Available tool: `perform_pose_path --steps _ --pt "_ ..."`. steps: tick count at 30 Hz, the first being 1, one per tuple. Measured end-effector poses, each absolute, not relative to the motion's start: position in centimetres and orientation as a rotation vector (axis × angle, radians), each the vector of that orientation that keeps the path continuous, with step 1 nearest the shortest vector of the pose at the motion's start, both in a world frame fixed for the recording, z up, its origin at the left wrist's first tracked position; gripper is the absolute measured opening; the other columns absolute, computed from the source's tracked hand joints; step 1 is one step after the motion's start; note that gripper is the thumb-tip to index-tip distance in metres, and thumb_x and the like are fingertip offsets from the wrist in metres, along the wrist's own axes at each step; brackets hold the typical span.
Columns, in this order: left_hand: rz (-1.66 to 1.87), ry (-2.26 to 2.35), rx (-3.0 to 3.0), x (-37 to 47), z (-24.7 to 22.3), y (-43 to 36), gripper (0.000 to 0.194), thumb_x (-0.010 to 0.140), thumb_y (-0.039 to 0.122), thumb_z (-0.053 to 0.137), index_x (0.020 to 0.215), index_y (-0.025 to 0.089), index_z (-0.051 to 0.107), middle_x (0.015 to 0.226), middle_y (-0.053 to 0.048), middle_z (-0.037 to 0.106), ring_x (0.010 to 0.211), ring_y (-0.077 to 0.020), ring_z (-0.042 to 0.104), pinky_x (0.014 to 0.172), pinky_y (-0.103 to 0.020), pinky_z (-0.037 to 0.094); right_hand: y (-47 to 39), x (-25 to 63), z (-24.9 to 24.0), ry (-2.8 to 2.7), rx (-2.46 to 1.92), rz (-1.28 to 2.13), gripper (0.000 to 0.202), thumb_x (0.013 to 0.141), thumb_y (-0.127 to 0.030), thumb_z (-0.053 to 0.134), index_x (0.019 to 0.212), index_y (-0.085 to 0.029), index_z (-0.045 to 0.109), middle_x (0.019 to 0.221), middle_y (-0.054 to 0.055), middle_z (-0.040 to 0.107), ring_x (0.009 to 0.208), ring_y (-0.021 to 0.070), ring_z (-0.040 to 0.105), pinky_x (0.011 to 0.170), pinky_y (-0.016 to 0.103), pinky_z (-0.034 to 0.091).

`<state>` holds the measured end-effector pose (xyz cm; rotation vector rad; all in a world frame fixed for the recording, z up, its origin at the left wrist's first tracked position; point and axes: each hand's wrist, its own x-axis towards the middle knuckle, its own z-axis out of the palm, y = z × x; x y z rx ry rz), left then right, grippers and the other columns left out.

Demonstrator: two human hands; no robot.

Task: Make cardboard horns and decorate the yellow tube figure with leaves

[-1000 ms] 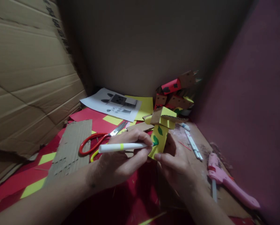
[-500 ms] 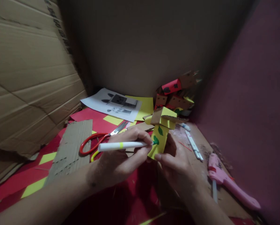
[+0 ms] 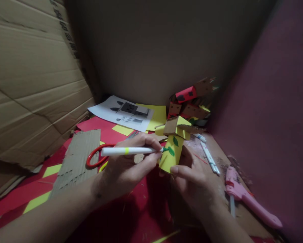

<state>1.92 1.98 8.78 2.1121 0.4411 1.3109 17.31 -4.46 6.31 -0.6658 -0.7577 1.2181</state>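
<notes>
My left hand is closed round a white marker with a yellow band. Its green tip is at a green leaf shape on a yellow paper-covered cardboard figure. A second green leaf is higher up on the figure's body. Brown cardboard and yellow paper form the figure's upper part. My right hand grips the lower end of the figure, thumb on the front face, other fingers partly hidden behind it. Red-handled scissors lie behind my left hand, mostly covered by it.
A pink glue gun and white markers lie on cardboard at the right. Red and brown cardboard figures stand at the back. A printed sheet and a corrugated cardboard piece lie left. Cardboard walls surround the space.
The marker and my left hand have shifted slightly up and left. The lower green leaf shows more fully, and the figure has turned a little in my right hand.
</notes>
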Motion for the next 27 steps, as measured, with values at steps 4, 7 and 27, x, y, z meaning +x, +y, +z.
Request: perform_pose_path --steps 4,7,27 --pt "1.306 0.472 2.069 1.91 8.67 1.98 0.011 0.086 0.012 0.059 0.089 0.022 0.062 0.083 0.003 0.065 0.075 -0.0112 0.062 0.065 -0.023 0.050 -4.34 17.46 6.42 -0.759 -0.639 1.249 0.046 0.056 -0.004 0.065 0.099 -0.022 0.065 0.092 0.003 0.065 0.078 0.0216 0.062 0.057 0.032 0.054" --pt "1.305 0.492 2.033 1.96 8.72 1.87 0.010 0.086 0.013 0.059 0.088 0.022 0.062 0.082 0.003 0.064 0.074 -0.0116 0.062 0.064 -0.023 0.050 -4.37 17.52 6.41 -0.772 -0.606 1.300 0.048 0.058 -0.006 0.064 0.103 -0.022 0.065 0.092 0.004 0.066 0.083 0.0238 0.064 0.060 0.034 0.057" --pt "1.280 0.414 2.067 2.08 8.76 2.00 0.011 0.085 0.010 0.056 0.086 0.020 0.061 0.081 0.002 0.064 0.073 -0.0110 0.060 0.068 -0.025 0.051 -4.23 17.54 6.06 -0.813 -0.591 1.298 0.044 0.061 -0.006 0.067 0.102 -0.023 0.067 0.087 0.002 0.066 0.067 0.0164 0.062 0.045 0.023 0.051"
